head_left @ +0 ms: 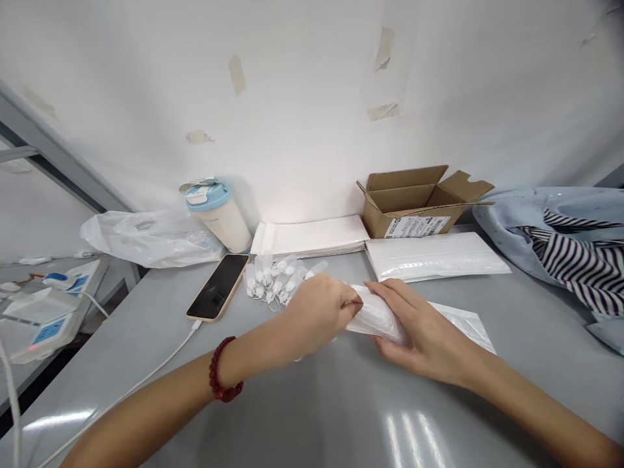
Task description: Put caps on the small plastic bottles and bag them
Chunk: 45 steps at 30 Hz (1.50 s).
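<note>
— While both hands crowd that white roll (375, 316), what has each of them got?

— The left hand (316, 312), with the red bead bracelet (223, 372), closes round the near end, its fingers (341, 300) curled tight. The right hand (419, 328) wraps the far part, with its fingers (392, 298) spread over the top and the thumb (387, 346) tucked beneath. Neither hand is open.

— Where's the roll, exactly?

— Between the hands, over the grey table (316, 416), with a flat clear sleeve (463, 328) running out from under it. Whether it touches the table, I can't tell, and whatever's inside is hidden.

— So what step is this?

— The gripping and squeezing of that tube, as far as anyone can see from here.

— And what does the next move call for?

— A free hand, first of all, since both are taken. Close by the left hand lies a heap of small white tabbed pieces (273, 279), next to a phone (217, 287) on its cable (146, 372). Farther back are white packets (433, 255), a stack of envelopes (309, 235), and an open cardboard box (414, 205)
</note>
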Motion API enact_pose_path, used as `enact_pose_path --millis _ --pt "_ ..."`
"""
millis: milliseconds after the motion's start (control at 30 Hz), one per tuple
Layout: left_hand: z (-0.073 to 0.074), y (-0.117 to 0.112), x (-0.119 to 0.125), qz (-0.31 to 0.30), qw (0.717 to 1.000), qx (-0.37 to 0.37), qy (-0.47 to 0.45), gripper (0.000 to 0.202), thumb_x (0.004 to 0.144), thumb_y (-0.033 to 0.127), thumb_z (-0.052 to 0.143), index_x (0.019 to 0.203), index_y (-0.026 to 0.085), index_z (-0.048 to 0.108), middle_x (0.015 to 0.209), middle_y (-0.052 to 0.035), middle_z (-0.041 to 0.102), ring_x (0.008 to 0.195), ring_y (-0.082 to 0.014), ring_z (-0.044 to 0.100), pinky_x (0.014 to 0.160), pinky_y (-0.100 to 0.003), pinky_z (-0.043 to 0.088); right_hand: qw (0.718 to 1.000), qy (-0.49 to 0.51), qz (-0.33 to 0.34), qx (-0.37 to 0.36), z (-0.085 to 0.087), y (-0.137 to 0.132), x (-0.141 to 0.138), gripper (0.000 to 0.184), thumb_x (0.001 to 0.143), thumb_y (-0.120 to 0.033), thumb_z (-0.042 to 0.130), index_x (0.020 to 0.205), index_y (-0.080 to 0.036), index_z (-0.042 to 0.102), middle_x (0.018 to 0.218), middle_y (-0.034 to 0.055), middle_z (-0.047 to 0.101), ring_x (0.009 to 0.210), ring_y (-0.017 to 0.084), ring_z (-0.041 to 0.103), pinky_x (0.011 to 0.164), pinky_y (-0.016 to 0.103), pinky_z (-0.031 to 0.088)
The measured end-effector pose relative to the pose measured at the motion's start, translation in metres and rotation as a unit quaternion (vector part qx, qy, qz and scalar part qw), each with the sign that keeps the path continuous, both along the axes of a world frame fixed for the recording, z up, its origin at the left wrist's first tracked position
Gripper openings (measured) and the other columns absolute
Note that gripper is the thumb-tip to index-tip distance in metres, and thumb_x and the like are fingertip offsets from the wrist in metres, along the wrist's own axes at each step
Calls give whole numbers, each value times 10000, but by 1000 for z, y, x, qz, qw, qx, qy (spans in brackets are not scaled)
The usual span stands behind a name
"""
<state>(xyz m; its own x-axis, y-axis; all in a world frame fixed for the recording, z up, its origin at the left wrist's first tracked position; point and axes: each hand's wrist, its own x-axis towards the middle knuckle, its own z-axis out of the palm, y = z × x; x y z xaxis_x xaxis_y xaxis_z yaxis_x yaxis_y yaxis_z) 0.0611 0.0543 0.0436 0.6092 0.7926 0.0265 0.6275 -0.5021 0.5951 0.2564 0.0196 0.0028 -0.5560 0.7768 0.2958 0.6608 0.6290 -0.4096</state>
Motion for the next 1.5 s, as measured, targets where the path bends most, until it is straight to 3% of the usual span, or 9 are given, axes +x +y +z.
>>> enact_pose_path --millis 133,233,300,433,600,767,900,1233,1500 --pt "12 1 -5 19 999 26 -1 306 787 177 464 488 152 523 435 56 309 437 -76 240 444 -230 198 1000 -2 -14 13 3 3 3 595 782 -217 536 1327 -144 309 1105 138 499 995 262 512 819 397 489" --pt "29 15 -25 170 984 31 44 217 793 264 506 711 169 683 447 48 444 431 -93 364 461 -219 277 999 -3 -37 19 7 7 7 576 784 -226 534 1314 -133 330 1081 137 509 974 263 513 813 409 484" --pt "31 27 -38 200 972 21 119 224 778 297 522 772 162 701 462 36 485 449 -116 436 476 -227 312 998 -1 -52 21 9 9 10 568 786 -233 535 1310 -129 340 1083 139 510 991 267 506 832 419 475" --pt "12 47 -50 183 961 9 208 299 769 273 517 960 135 701 579 -21 616 576 -176 571 544 -250 378 997 -4 -70 11 8 12 12 567 786 -238 541 1309 -140 347 1104 135 506 1013 266 501 855 422 466" --pt "-4 51 -44 195 954 34 227 262 747 226 521 899 128 711 731 -102 685 718 -240 621 566 -277 370 998 -12 -68 13 6 12 12 563 790 -242 532 1311 -158 338 1093 130 508 997 268 513 835 425 472" --pt "-4 48 -40 199 954 43 220 179 714 176 515 683 131 686 691 -110 675 620 -222 609 512 -272 338 997 -13 -73 20 9 10 11 549 782 -240 519 1301 -183 350 1079 131 522 979 282 531 808 440 479" --pt "2 47 -41 194 962 59 181 196 754 203 473 724 144 657 686 -72 670 629 -192 597 542 -260 370 997 -18 -74 24 9 11 11 559 772 -236 526 1301 -178 357 1081 132 531 995 291 527 819 448 476" --pt "49 8 -55 179 982 36 46 166 800 279 492 731 175 601 592 19 595 516 -118 506 490 -216 364 994 -51 -94 15 2 16 14 529 776 -254 534 1277 -147 399 1078 137 541 986 300 521 809 459 473" --pt "20 3 -17 47 999 -24 -6 178 821 218 457 711 166 587 558 31 545 493 -91 451 461 -197 319 999 -14 -41 8 4 8 6 569 790 -220 526 1323 -172 332 1071 131 529 969 275 533 795 437 494"
